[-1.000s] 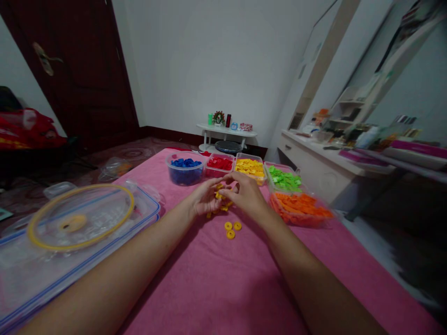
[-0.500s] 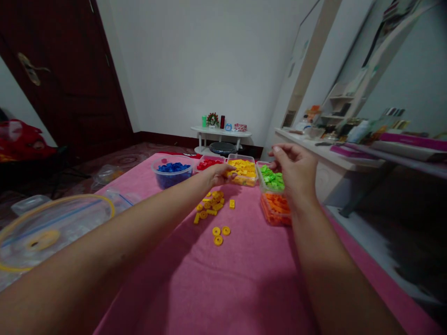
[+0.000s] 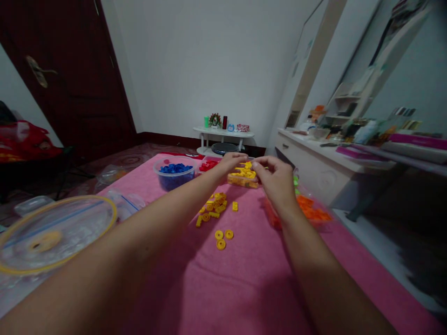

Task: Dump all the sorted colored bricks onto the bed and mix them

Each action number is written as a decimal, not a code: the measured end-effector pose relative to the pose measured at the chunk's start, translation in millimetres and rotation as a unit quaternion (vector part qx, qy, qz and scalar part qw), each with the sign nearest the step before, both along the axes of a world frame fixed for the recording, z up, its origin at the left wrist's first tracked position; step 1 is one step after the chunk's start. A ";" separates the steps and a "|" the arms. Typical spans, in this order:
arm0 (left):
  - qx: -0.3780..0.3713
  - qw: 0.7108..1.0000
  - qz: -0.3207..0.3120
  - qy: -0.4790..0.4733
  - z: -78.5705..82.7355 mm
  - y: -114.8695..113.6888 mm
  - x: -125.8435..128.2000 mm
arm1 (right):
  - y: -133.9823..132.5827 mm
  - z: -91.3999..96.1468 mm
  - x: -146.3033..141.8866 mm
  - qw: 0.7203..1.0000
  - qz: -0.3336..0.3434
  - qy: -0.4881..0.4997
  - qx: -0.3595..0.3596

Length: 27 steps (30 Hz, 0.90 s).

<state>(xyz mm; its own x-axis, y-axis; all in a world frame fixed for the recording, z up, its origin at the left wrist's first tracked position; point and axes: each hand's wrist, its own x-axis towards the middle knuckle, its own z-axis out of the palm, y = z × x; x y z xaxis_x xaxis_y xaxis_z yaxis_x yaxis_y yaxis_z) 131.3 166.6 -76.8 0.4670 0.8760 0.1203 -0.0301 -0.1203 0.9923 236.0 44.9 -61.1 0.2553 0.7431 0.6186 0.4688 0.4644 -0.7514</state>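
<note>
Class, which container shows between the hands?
The yellow-filled container, between left hand and right hand; red pieces and blue pieces lie left, green pieces and orange pieces right.

Head-worn camera, one — aimed forward and down, from above the near end of the pink cloth [image 3: 223,288]. Its near part is seen close; left hand [image 3: 232,164] and right hand [image 3: 277,179] are framed at mid-depth — white wall [image 3: 199,60] and dark door [image 3: 77,74] farther off.
</note>
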 end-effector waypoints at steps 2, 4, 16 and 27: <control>0.071 0.997 -0.007 0.035 -10.7 -11.0 -21.4 | 4.9 -11.8 -7.3 0.997 0.012 -0.070 -0.032; 0.125 0.989 -0.009 0.076 -23.5 -20.3 -43.6 | 9.6 -27.8 -16.2 0.987 0.037 -0.142 -0.067; 0.211 0.941 0.036 0.263 -94.9 -47.3 -106.8 | 13.9 -92.7 -35.2 0.903 0.097 -0.391 -0.145; 0.211 0.941 0.068 0.257 -107.8 -41.0 -109.7 | 6.9 -73.0 -38.4 0.905 -0.002 -0.401 -0.143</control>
<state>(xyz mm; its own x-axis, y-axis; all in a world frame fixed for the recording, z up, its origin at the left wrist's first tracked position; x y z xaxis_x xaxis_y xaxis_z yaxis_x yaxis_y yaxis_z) 21.6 125.6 -184.6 0.4455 0.8566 0.2603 0.4844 -0.4751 0.7346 197.6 51.7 -134.1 -0.1873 0.9020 0.3890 0.9179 0.3017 -0.2577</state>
